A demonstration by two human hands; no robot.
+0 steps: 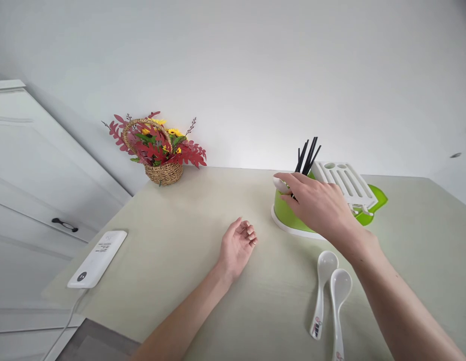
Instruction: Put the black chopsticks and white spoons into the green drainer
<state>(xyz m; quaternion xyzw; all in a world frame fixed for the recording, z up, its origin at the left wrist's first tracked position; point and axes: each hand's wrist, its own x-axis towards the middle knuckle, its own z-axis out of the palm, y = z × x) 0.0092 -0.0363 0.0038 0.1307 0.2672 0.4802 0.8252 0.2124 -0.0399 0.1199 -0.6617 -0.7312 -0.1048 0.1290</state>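
My right hand (315, 200) is closed on a white spoon (281, 184) over the green utensil holder (287, 213); only part of the spoon shows past my fingers. Several black chopsticks (308, 155) stand upright in the holder just behind that hand. Lying side by side on the table nearer to me are two white spoons, a left one (326, 265) and a right one (341, 286), both with printed handles. My left hand (236, 248) rests palm up on the table, left of the holder, its fingers loosely curled with nothing in them.
The holder has a white slotted rack (347, 183) with hooks and a green flap (378, 198) on its right. A wicker basket (164, 174) of artificial flowers stands against the wall. A white power strip (97, 259) with a cable lies at the table's left edge, near white cabinets (37, 175).
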